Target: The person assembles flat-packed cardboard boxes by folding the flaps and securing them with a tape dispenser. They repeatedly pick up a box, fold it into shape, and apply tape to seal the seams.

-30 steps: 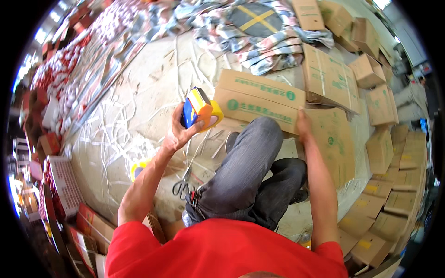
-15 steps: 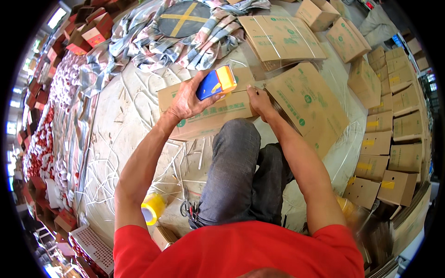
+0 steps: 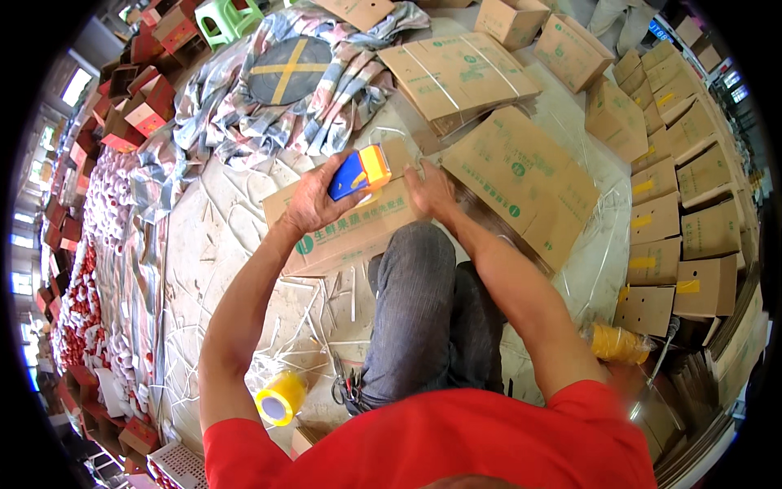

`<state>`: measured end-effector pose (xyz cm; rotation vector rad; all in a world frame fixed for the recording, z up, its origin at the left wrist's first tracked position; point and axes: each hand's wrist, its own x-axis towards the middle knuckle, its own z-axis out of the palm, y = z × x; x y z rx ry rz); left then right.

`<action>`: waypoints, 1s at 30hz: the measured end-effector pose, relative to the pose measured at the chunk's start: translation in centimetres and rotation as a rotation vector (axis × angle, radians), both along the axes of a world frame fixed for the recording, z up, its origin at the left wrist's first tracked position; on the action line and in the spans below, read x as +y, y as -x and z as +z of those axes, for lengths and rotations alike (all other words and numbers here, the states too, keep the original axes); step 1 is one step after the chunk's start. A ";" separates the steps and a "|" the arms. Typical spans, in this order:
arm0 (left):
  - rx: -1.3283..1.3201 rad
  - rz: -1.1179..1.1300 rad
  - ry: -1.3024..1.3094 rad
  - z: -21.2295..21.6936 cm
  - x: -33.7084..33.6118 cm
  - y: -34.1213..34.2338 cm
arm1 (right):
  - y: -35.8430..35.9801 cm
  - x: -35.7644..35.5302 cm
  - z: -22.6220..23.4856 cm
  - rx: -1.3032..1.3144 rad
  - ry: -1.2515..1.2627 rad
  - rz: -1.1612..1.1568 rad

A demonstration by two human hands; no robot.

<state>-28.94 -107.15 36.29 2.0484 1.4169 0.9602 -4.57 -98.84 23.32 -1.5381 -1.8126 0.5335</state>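
Floor: pale concrete (image 3: 562,122), lying under and around the long brown cardboard carton with green print (image 3: 366,236).
Box rows: open-topped brown cardboard boxes (image 3: 709,220), ranked well to the right of the carton.
Sheet: crumpled blue, pink and white plaid fabric (image 3: 216,98), beyond the carton; a round black disc with a yellow cross (image 3: 291,71) sits amid its folds.
Strapped bundle: flat brown cardboard sheets under white straps (image 3: 460,77), beyond the carton and to its right.
Loose stack: flat brown cardboard pieces with green print (image 3: 521,175), just right of the carton.
Stool: light green plastic (image 3: 224,20), far beyond the carton, to the left.
Left hand (image 3: 318,200): over the carton; fingers wrapped firmly round the dispenser.
Right hand (image 3: 429,191): at the carton's right end; fingers bent against it, whether pinching or merely resting cannot be told.
Dispenser: blue, yellow and orange block-shaped tape dispenser (image 3: 358,173), above the carton's upper side; contact with the cardboard cannot be made out.
Tape roll: glossy yellow cylinder (image 3: 281,399), on the near side of the carton, to the left.
Scissors: dark-handled metal pair (image 3: 340,387), on the carton's near side, right of the tape roll.
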 end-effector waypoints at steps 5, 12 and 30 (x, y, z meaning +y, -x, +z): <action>0.088 0.038 0.036 1.0 -0.8 0.2 | 0.9 -0.3 5.2 0.238 0.042 0.202; 0.127 0.024 0.029 1.5 -0.7 -0.4 | 1.8 -1.6 7.6 0.502 0.372 0.322; 0.204 0.032 0.017 1.1 -0.9 -0.1 | 1.9 -2.0 8.1 0.780 0.548 0.395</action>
